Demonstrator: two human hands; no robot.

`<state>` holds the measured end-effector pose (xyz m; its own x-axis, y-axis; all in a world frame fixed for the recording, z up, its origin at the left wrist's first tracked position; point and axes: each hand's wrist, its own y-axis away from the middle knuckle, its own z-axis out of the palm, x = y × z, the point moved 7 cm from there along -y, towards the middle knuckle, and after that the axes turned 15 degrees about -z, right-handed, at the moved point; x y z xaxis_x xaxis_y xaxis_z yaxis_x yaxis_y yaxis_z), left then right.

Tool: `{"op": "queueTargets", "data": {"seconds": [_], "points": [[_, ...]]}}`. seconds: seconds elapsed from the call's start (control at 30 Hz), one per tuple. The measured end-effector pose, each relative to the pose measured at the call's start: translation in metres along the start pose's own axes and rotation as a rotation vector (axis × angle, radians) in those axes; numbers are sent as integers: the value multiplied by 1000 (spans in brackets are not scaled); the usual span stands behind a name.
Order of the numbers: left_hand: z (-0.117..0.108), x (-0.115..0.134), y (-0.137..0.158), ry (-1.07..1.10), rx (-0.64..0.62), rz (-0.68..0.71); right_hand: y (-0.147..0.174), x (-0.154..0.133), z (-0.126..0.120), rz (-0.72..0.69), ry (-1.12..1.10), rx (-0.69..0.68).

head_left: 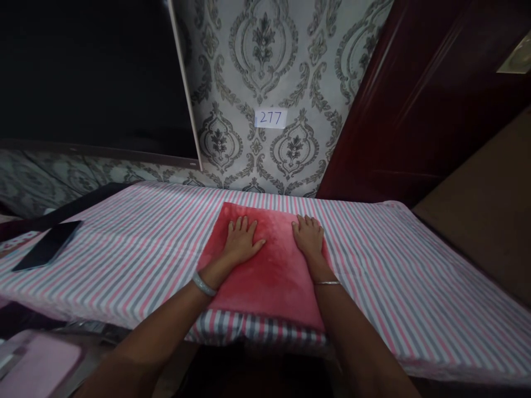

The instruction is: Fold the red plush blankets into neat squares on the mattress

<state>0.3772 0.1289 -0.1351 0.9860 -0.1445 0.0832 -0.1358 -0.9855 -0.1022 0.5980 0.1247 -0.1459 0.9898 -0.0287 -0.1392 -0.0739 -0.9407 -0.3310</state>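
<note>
A red, plush-looking cloth (269, 276) lies flat on a table with a striped cover (166, 237); its near edge reaches the table's front edge. My left hand (241, 240) rests palm down on the cloth's left part, fingers spread and thumb pointing right. On the cloth's right edge lies my right hand (309, 236), also palm down with its fingers stretched forward. Neither hand grips anything. Part of the cloth's right side is hidden under my right hand and forearm.
A dark phone-like slab (47, 246) lies at the table's left end. Behind stand a large black screen (95, 77) and a patterned wall with a paper marked 277 (271, 118). A dark red door (398, 105) and a brown panel (485, 204) are on the right. A pink object (41, 365) sits lower left.
</note>
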Motion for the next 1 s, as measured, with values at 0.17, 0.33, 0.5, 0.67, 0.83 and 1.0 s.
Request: {"op": "queueTargets", "data": {"seconds": [0.17, 0.33, 0.5, 0.67, 0.83, 1.0], "points": [[-2, 0, 1, 18, 8, 0, 1, 0, 0, -2, -5, 25], [-2, -1, 1, 28, 2, -7, 1, 0, 1, 0, 6, 16], [-3, -1, 2, 33, 1, -2, 0, 0, 1, -4, 5, 12], [-2, -1, 1, 34, 10, 0, 0, 1, 2, -6, 1, 26], [0, 0, 0, 26, 5, 0, 0, 1, 2, -12, 11, 32], [-1, -1, 2, 18, -7, -12, 0, 1, 3, -4, 23, 10]]}}
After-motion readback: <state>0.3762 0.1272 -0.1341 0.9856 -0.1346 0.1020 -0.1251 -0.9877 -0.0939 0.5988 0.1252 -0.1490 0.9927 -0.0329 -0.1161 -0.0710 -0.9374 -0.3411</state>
